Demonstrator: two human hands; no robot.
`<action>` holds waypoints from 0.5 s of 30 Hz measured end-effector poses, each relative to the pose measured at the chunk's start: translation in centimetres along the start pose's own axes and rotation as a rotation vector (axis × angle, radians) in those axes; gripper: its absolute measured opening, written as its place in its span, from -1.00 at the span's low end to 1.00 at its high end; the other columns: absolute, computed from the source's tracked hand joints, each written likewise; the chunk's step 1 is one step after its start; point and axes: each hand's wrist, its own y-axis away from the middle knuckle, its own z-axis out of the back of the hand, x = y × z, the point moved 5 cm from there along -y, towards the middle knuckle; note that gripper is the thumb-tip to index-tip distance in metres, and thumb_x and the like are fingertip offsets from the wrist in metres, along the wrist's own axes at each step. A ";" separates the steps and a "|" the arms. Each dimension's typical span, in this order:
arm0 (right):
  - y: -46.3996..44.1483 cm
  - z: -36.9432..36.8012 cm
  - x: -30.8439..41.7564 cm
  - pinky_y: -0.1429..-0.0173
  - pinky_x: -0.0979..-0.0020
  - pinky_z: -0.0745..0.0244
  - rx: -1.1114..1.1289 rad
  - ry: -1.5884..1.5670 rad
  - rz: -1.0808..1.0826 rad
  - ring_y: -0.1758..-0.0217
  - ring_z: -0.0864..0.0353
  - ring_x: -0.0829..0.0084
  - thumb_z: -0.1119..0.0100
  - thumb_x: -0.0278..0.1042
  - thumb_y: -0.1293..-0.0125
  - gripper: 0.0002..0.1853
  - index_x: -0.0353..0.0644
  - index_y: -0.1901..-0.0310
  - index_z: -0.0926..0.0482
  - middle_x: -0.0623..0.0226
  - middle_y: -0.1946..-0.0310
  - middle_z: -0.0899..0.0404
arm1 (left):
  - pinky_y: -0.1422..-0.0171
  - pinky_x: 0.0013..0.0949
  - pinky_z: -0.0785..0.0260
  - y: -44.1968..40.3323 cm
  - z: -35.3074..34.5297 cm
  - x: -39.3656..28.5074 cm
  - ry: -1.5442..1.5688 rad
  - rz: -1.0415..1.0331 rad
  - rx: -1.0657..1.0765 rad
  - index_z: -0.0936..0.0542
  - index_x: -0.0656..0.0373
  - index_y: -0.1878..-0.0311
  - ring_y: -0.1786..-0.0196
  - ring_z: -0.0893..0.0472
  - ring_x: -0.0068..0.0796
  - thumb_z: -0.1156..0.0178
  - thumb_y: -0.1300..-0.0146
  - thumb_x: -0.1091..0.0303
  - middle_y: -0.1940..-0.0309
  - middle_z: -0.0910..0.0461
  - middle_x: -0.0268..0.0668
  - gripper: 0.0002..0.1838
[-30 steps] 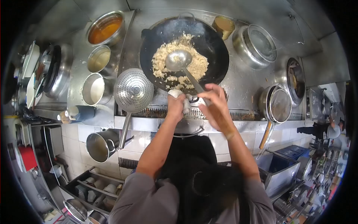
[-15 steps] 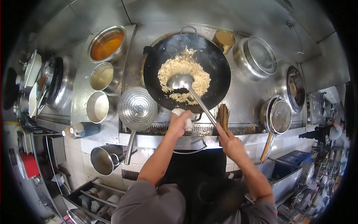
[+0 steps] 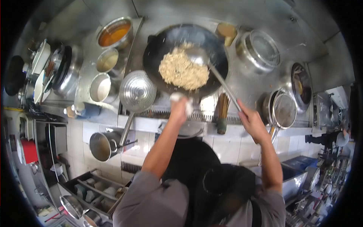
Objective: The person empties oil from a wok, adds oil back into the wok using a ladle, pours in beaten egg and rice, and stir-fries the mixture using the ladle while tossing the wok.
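A large black wok (image 3: 151, 62) sits over the stove, tilted, with a mound of pale fried rice (image 3: 179, 72) in it. My left hand (image 3: 179, 112) is closed round a folded white cloth (image 3: 176, 98) at the wok's near edge, where the wok's handle is hidden beneath it. In my right hand (image 3: 252, 122) is the end of a long metal ladle (image 3: 227, 90). Its round head is at the far side of the rice, inside the wok and blurred by motion.
Left of the wok lies a perforated strainer (image 3: 137, 90), beside pots and a bowl of orange liquid (image 3: 115, 34). A bamboo brush (image 3: 222, 113) stands near my right hand. Further right are metal pots (image 3: 259, 51) and a mesh strainer (image 3: 284, 109). Another person (image 3: 340, 138) is far right.
The ladle head has moved away and right, off the near part of the rice. My right hand has gone right and up, and the wok has tilted. The rice has gathered together.
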 end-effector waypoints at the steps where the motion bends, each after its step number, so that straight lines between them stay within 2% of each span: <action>1: 1.2 2.7 0.5 0.01 0.15 -0.55 0.098 0.013 0.029 0.11 -0.71 -0.08 -0.21 -0.43 -0.44 -0.43 -0.14 -0.47 -0.42 -0.20 0.10 -0.66 | 0.32 -0.26 -0.55 0.4 -1.0 -0.9 -0.012 -0.109 0.083 -0.51 0.16 0.15 0.29 -0.65 -0.40 -0.16 -0.33 0.50 0.27 -0.58 -0.27 -0.93; 2: 3.5 5.6 0.9 0.02 0.15 -0.55 0.192 -0.022 0.123 0.11 -0.72 -0.05 -0.21 -0.43 -0.44 -0.44 -0.13 -0.46 -0.43 -0.19 0.11 -0.66 | 0.30 -0.29 -0.56 6.6 -2.1 -2.7 0.053 0.003 -0.092 -0.51 0.17 0.05 0.26 -0.67 -0.40 -0.12 -0.32 0.52 0.20 -0.61 -0.22 -0.84; 3: 5.2 7.7 1.2 0.04 0.15 -0.54 0.285 -0.066 0.219 0.12 -0.72 -0.03 -0.22 -0.43 -0.43 -0.44 -0.13 -0.45 -0.45 -0.18 0.11 -0.66 | 0.31 -0.31 -0.58 10.2 -2.5 -3.6 0.049 0.017 -0.019 -0.49 0.17 -0.06 0.25 -0.67 -0.38 -0.08 -0.32 0.54 0.09 -0.63 -0.14 -0.74; 4: 4.7 8.8 1.1 0.04 0.15 -0.54 0.283 -0.069 0.231 0.12 -0.72 -0.03 -0.22 -0.43 -0.43 -0.44 -0.13 -0.45 -0.45 -0.18 0.11 -0.66 | 0.33 -0.31 -0.57 11.3 -4.2 -5.2 0.060 -0.008 -0.013 -0.52 0.20 -0.03 0.28 -0.67 -0.38 -0.10 -0.31 0.53 0.12 -0.65 -0.13 -0.76; 5: 4.9 9.0 1.4 0.05 0.16 -0.55 0.301 0.031 0.379 0.14 -0.72 -0.02 -0.22 -0.43 -0.42 -0.43 -0.12 -0.46 -0.44 -0.15 0.13 -0.68 | 0.35 -0.31 -0.55 12.5 -4.8 -5.5 0.067 -0.005 -0.025 -0.54 0.23 -0.01 0.32 -0.67 -0.38 -0.11 -0.31 0.51 0.15 -0.66 -0.12 -0.78; 7: 3.5 8.1 2.5 0.07 0.12 -0.57 0.448 0.124 0.196 0.19 -0.72 -0.06 -0.22 -0.43 -0.42 -0.43 -0.06 -0.46 -0.45 -0.12 0.22 -0.70 | 0.38 -0.31 -0.52 8.2 -4.5 -4.9 0.036 0.051 -0.054 -0.57 0.29 0.14 0.41 -0.64 -0.40 -0.16 -0.30 0.47 0.32 -0.65 -0.20 -0.87; 8: 1.1 5.7 2.0 0.08 0.07 -0.56 0.418 0.261 0.122 0.23 -0.70 -0.11 -0.21 -0.40 -0.44 -0.43 0.03 -0.47 -0.44 -0.14 0.29 -0.67 | 0.41 -0.30 -0.49 5.3 -4.7 -5.1 0.012 0.003 -0.013 -0.57 0.29 0.28 0.50 -0.60 -0.40 -0.20 -0.31 0.41 0.47 -0.61 -0.28 -0.88; 9: -0.2 1.5 0.7 0.09 0.06 -0.55 0.299 0.240 0.153 0.24 -0.68 -0.12 -0.21 -0.39 -0.45 -0.42 0.06 -0.49 -0.42 -0.16 0.32 -0.65 | 0.40 -0.29 -0.48 3.2 -3.6 -3.4 -0.002 0.019 0.084 -0.55 0.24 0.22 0.41 -0.62 -0.40 -0.21 -0.32 0.41 0.39 -0.60 -0.28 -0.90; 10: -1.6 -0.8 -0.2 0.09 0.06 -0.53 0.162 0.228 0.191 0.25 -0.67 -0.14 -0.20 -0.38 -0.46 -0.41 0.08 -0.50 -0.40 -0.18 0.35 -0.62 | 0.36 -0.29 -0.49 3.5 -2.2 -0.4 0.006 -0.036 0.012 -0.54 0.22 0.15 0.34 -0.63 -0.40 -0.20 -0.33 0.43 0.32 -0.61 -0.27 -0.90; 11: -1.1 -0.8 -0.3 0.09 0.06 -0.53 0.152 0.228 0.188 0.25 -0.67 -0.14 -0.20 -0.38 -0.46 -0.41 0.08 -0.50 -0.40 -0.18 0.35 -0.62 | 0.33 -0.29 -0.51 5.0 -0.7 2.6 0.014 -0.092 -0.055 -0.52 0.20 0.09 0.27 -0.65 -0.40 -0.19 -0.33 0.45 0.24 -0.62 -0.25 -0.87; 12: 0.4 -0.7 -0.1 0.09 0.07 -0.53 0.145 0.147 0.215 0.25 -0.67 -0.14 -0.20 -0.37 -0.47 -0.41 0.08 -0.51 -0.38 -0.18 0.34 -0.63 | 0.22 -0.27 -0.56 6.9 1.5 4.9 -0.047 -0.006 -0.030 -0.48 0.15 -0.03 0.14 -0.66 -0.39 -0.18 -0.34 0.47 0.10 -0.61 -0.22 -0.78; 13: 1.4 -0.4 0.2 0.09 0.08 -0.54 0.130 0.066 0.247 0.26 -0.66 -0.14 -0.19 -0.37 -0.48 -0.40 0.08 -0.52 -0.37 -0.18 0.33 -0.63 | 0.17 -0.24 -0.60 10.1 1.6 4.5 -0.082 0.033 0.044 -0.47 0.14 -0.08 0.12 -0.68 -0.37 -0.17 -0.35 0.48 0.05 -0.61 -0.20 -0.74; 14: 2.9 1.9 0.6 0.10 0.07 -0.53 0.275 0.094 0.166 0.26 -0.67 -0.15 -0.19 -0.37 -0.48 -0.40 0.08 -0.52 -0.37 -0.20 0.28 -0.64 | 0.18 -0.22 -0.61 11.6 0.5 3.2 -0.070 -0.027 0.061 -0.48 0.15 -0.09 0.13 -0.68 -0.35 -0.17 -0.35 0.47 0.08 -0.62 -0.20 -0.74; 15: 4.2 4.3 0.9 0.12 0.08 -0.53 0.341 0.092 0.202 0.29 -0.66 -0.14 -0.20 -0.37 -0.47 -0.40 0.09 -0.52 -0.37 -0.18 0.31 -0.64 | 0.20 -0.22 -0.62 13.2 -0.3 2.0 -0.063 0.006 0.040 -0.49 0.15 -0.07 0.16 -0.69 -0.34 -0.17 -0.35 0.47 0.11 -0.63 -0.20 -0.75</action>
